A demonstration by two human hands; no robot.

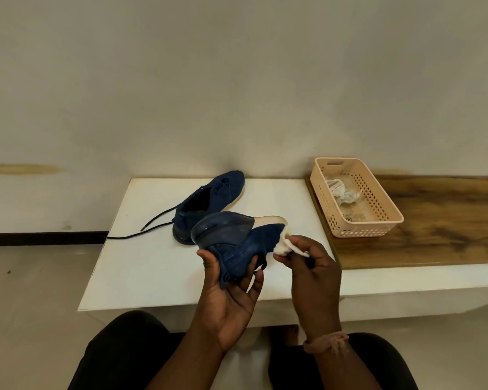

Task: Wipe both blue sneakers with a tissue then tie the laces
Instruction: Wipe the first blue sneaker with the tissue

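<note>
A: Where is the held sneaker (238, 240) kept?

B: It is lifted above the white table (152, 263), sole turned up, gripped at the heel end by the left hand (231, 291).

A: And the tissue (286, 244)?

B: It is pinched in the right hand (310, 268) and pressed against the toe of that sneaker.

A: The second sneaker (209, 204)?

B: It is left on the table behind, laces (152, 225) undone and trailed leftward. A crumpled tissue (341, 191) is seen in the basket (383, 209) on the wooden top (448, 226).

Plain indoor room: bare wall (237, 80), low white table (152, 263), wooden bench (448, 220).
</note>
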